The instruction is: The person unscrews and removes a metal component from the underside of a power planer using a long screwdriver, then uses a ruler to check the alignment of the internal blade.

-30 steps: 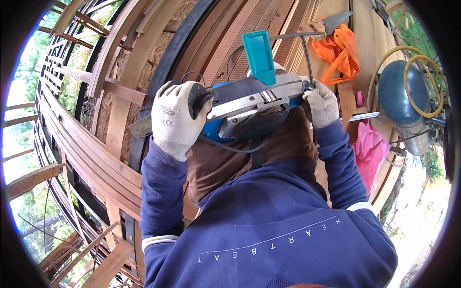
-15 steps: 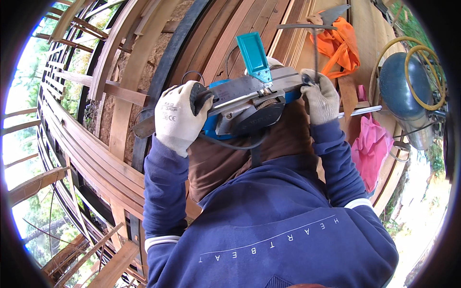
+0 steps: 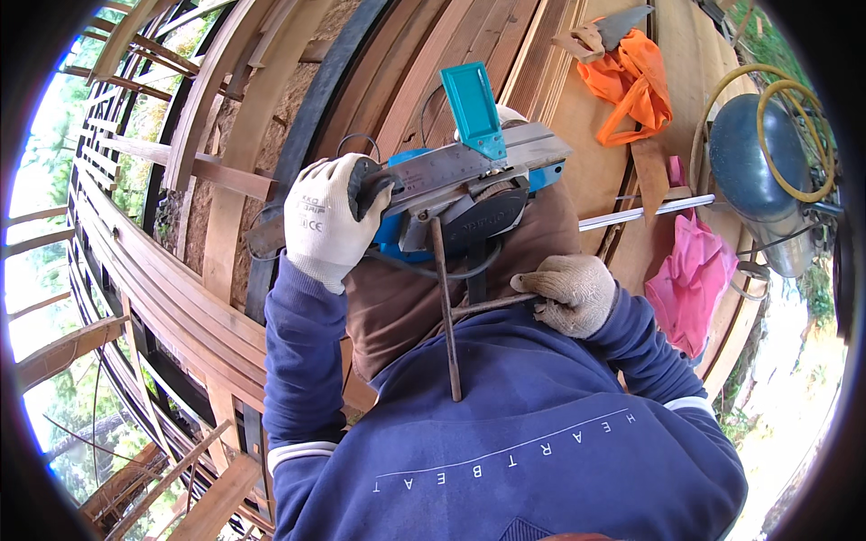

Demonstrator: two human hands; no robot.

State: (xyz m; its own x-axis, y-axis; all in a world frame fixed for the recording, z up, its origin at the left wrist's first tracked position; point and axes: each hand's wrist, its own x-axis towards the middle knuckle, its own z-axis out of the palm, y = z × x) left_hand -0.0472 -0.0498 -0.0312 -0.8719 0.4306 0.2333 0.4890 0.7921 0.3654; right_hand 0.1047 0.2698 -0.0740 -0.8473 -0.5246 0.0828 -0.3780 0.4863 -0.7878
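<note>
An electric planer (image 3: pixel 528 149) with a blue body lies upturned across my lap, its metal sole facing up. A teal rectangular guide (image 3: pixel 471 101) sticks out from its far side. At the planer's left end, my gloved left hand (image 3: pixel 323 225) is closed around the dark knob. My gloved right hand (image 3: pixel 575 290) is closed on the stem of a T-shaped metal rod tool (image 3: pixel 447 325), low over my lap at the right. The tool's crossbar lies to the left of that hand, one end overlapping the planer's near side in view.
Wooden boards (image 3: pixel 424 86) stretch out ahead. An orange cloth (image 3: pixel 636 86) and a handsaw (image 3: pixel 622 27) lie far right. Nearer are a pink cloth (image 3: pixel 693 279), a metal bar (image 3: pixel 654 211) and a dark tank (image 3: pixel 758 149) with a yellow hose (image 3: pixel 771 81).
My right hand has left the planer's right end and come down toward me with the T-shaped rod tool, its crossbar swinging from far right to the left. My left hand stays on the knob.
</note>
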